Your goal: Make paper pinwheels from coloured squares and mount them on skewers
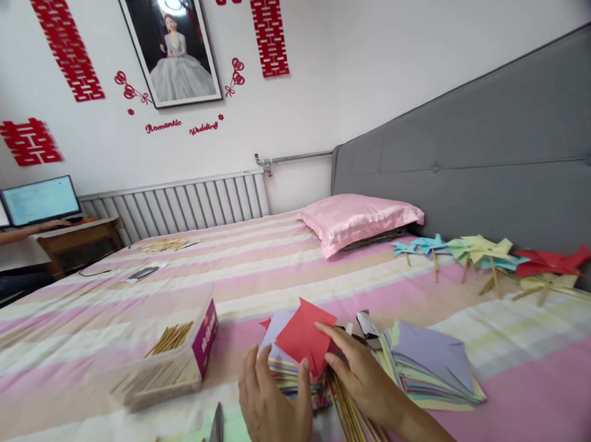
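A red paper square (305,337) with slits cut in from its corners is pinched in my right hand (362,370), at its right edge. My left hand (277,405) is at its lower left, fingers apart, thumb tip against or just in front of the lower edge. Beneath the red square lies a stack of coloured paper (282,367) with a lavender sheet on top. Thin wooden sticks (350,418) lie in a bundle below my right hand. To the right, a second stack of cut paper squares (434,359) has a lavender sheet uppermost.
Left of my hands stand a clear plastic box (155,383) holding sticks and open scissors (216,436) on green paper. Finished pinwheels (482,249) lie by the grey headboard (471,150). A pink pillow (360,217) and a phone (143,274) rest farther back. Another person's arm (16,233) reaches a desk.
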Demonstrator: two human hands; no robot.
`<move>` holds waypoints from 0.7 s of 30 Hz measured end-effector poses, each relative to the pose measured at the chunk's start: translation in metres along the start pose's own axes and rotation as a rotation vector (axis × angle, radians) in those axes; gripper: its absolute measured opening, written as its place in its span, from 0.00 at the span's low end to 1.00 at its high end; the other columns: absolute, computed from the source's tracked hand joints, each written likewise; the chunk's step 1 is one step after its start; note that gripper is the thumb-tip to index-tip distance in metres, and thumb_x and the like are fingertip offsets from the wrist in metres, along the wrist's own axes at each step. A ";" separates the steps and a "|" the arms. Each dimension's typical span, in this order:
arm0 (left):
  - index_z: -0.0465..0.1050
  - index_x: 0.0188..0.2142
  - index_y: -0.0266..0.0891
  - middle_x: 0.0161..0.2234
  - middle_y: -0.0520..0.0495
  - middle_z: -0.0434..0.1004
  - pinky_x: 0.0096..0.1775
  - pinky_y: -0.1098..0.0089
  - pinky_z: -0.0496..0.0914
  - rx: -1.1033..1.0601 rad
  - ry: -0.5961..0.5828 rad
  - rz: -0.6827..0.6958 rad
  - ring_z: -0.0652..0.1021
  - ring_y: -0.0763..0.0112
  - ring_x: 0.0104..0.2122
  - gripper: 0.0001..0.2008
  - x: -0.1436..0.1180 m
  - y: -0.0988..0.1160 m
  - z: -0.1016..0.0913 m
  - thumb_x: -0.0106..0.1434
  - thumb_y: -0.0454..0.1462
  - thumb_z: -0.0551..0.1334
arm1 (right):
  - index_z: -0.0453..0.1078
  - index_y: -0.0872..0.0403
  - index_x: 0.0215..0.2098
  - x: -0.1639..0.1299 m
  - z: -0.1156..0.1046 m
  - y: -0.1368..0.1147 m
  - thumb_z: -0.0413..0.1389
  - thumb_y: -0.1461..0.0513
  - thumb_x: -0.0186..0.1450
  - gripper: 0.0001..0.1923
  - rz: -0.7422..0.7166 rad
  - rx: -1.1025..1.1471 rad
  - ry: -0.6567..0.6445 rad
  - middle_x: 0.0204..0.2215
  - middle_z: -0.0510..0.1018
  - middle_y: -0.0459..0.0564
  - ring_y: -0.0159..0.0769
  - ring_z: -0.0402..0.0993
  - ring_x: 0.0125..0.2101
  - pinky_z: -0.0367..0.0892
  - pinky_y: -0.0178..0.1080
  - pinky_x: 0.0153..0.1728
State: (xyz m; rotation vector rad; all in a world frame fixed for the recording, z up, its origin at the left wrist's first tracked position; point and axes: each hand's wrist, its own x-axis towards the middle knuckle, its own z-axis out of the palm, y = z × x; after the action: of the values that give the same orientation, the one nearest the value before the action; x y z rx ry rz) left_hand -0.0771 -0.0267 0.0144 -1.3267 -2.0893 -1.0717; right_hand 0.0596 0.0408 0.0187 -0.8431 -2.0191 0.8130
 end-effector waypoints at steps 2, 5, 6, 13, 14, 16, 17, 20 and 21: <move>0.64 0.45 0.32 0.49 0.33 0.65 0.49 0.53 0.62 -0.068 0.025 0.043 0.64 0.51 0.51 0.21 -0.001 0.003 -0.005 0.54 0.43 0.58 | 0.55 0.50 0.57 0.000 0.000 0.000 0.43 0.63 0.64 0.23 0.000 0.048 0.018 0.56 0.63 0.51 0.38 0.57 0.55 0.54 0.46 0.55; 0.66 0.40 0.37 0.45 0.37 0.68 0.47 0.54 0.64 -0.166 0.065 0.126 0.68 0.55 0.47 0.12 -0.002 0.007 -0.010 0.54 0.35 0.57 | 0.52 0.49 0.58 0.000 -0.001 -0.001 0.43 0.63 0.64 0.24 -0.015 0.110 0.049 0.57 0.61 0.50 0.37 0.54 0.57 0.53 0.47 0.56; 0.66 0.38 0.38 0.43 0.38 0.69 0.45 0.55 0.65 -0.197 0.067 0.160 0.69 0.56 0.45 0.10 -0.003 0.008 -0.011 0.54 0.33 0.57 | 0.51 0.48 0.59 0.000 -0.002 -0.002 0.43 0.63 0.64 0.24 -0.017 0.135 0.064 0.57 0.60 0.50 0.38 0.54 0.57 0.53 0.47 0.56; 0.71 0.39 0.44 0.49 0.41 0.70 0.47 0.51 0.66 -0.170 -0.228 0.449 0.67 0.55 0.52 0.12 -0.006 0.011 -0.002 0.55 0.33 0.58 | 0.56 0.48 0.57 0.004 -0.007 0.000 0.48 0.62 0.62 0.23 -0.029 0.334 0.240 0.53 0.67 0.52 0.40 0.62 0.53 0.63 0.45 0.49; 0.71 0.41 0.45 0.51 0.42 0.69 0.48 0.50 0.65 -0.145 -0.277 0.471 0.65 0.54 0.54 0.13 -0.007 0.009 0.000 0.55 0.34 0.57 | 0.56 0.49 0.57 0.004 -0.008 0.001 0.48 0.62 0.62 0.23 -0.023 0.358 0.238 0.53 0.67 0.52 0.40 0.63 0.52 0.63 0.45 0.49; 0.70 0.45 0.46 0.54 0.43 0.67 0.50 0.47 0.63 -0.095 -0.370 0.493 0.62 0.53 0.56 0.17 -0.010 0.005 0.004 0.55 0.36 0.57 | 0.55 0.49 0.57 0.006 -0.010 0.001 0.48 0.61 0.62 0.24 0.004 0.406 0.227 0.53 0.67 0.53 0.40 0.64 0.51 0.63 0.44 0.49; 0.69 0.47 0.46 0.54 0.43 0.67 0.51 0.47 0.63 -0.073 -0.410 0.491 0.61 0.53 0.57 0.18 -0.011 0.003 0.006 0.55 0.37 0.58 | 0.55 0.50 0.57 0.006 -0.011 0.000 0.48 0.60 0.62 0.24 0.017 0.429 0.232 0.52 0.68 0.53 0.39 0.65 0.50 0.63 0.44 0.48; 0.69 0.48 0.46 0.55 0.43 0.65 0.52 0.47 0.62 -0.022 -0.457 0.466 0.61 0.53 0.57 0.18 -0.013 -0.001 0.010 0.57 0.39 0.57 | 0.56 0.51 0.57 0.006 -0.018 -0.005 0.49 0.59 0.62 0.24 0.047 0.493 0.279 0.45 0.74 0.53 0.38 0.71 0.44 0.66 0.41 0.44; 0.69 0.48 0.45 0.55 0.43 0.65 0.52 0.47 0.62 -0.009 -0.453 0.466 0.61 0.54 0.57 0.18 -0.014 -0.002 0.011 0.57 0.39 0.56 | 0.57 0.51 0.56 0.006 -0.021 -0.008 0.50 0.59 0.62 0.24 0.057 0.513 0.297 0.42 0.76 0.53 0.38 0.72 0.42 0.67 0.40 0.43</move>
State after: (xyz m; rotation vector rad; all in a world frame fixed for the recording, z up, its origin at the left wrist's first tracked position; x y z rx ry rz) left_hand -0.0722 -0.0257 -0.0030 -2.0807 -1.9019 -0.6207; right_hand 0.0725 0.0466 0.0377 -0.6758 -1.4400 1.1041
